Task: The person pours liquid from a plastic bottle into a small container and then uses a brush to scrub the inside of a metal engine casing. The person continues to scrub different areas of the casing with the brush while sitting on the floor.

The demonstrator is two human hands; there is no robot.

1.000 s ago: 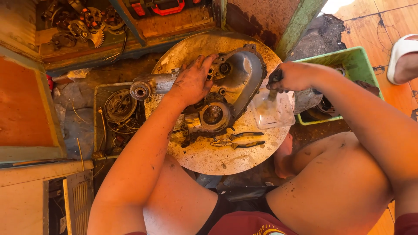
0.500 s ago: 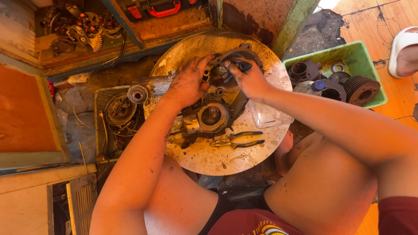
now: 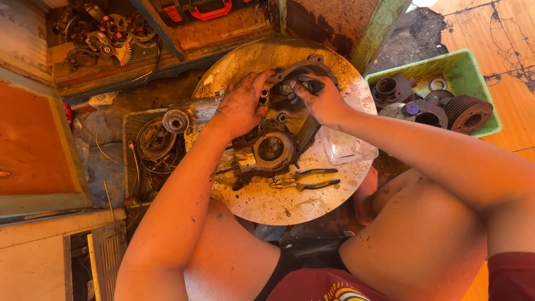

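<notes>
Near edge of the round board (image 3: 262, 206): one pair of pliers (image 3: 304, 179) at 6 o'clock, untouched. Centre: one engine case (image 3: 273, 142), lying flat, arm end pointing to 9 o'clock. Left hand (image 3: 241, 107) lies palm-down on the case at 11 o'clock, fingers spread, pressing rather than gripping. Right hand (image 3: 322, 100) at 1 o'clock, fingers pinched shut on a small dark part (image 3: 313, 86) over the case's top rim. One clear tray (image 3: 344, 146) at 3 o'clock. Further right: one green bin (image 3: 462, 67) of parts.
</notes>
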